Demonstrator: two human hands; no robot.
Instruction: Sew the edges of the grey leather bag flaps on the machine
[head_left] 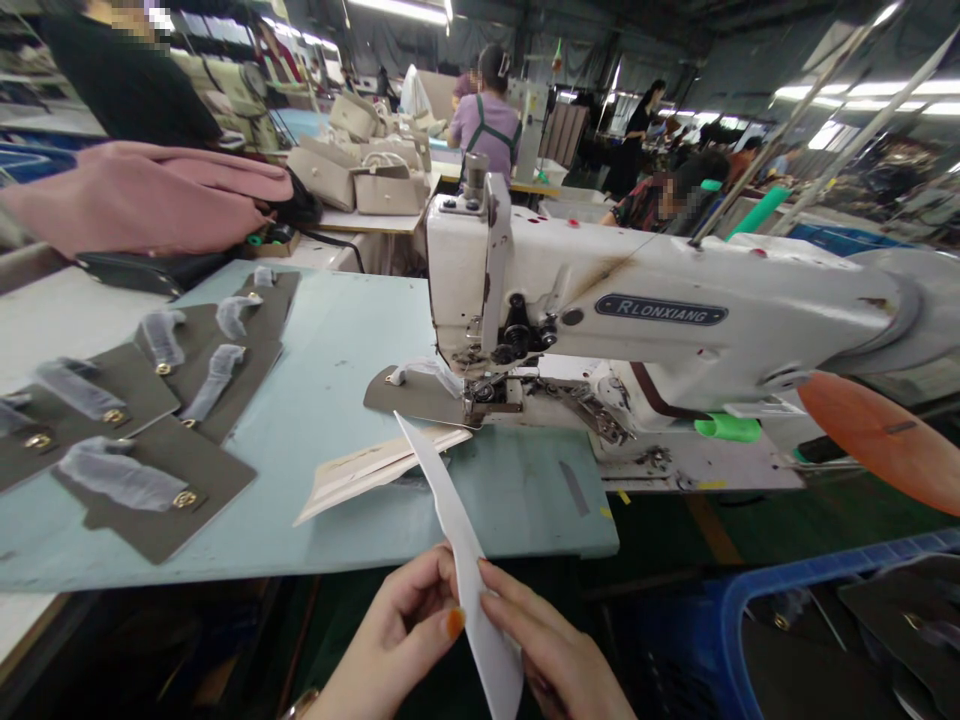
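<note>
My left hand and my right hand pinch a thin white panel from both sides in front of the table's edge. The panel is seen nearly edge-on, its pointed far end over the table. A beige folded strip piece lies on the table behind it. Under the presser foot of the sewing machine is a dark grey panel with a strap wrapped in white film. More grey panels with film-wrapped straps and gold-coloured fittings lie at the left, overlapping.
Light-blue table top surrounds the machine. A blue basket with grey panels stands low at the right. An orange disc hangs beside the machine. Pink material and beige bags lie behind; several people work further back.
</note>
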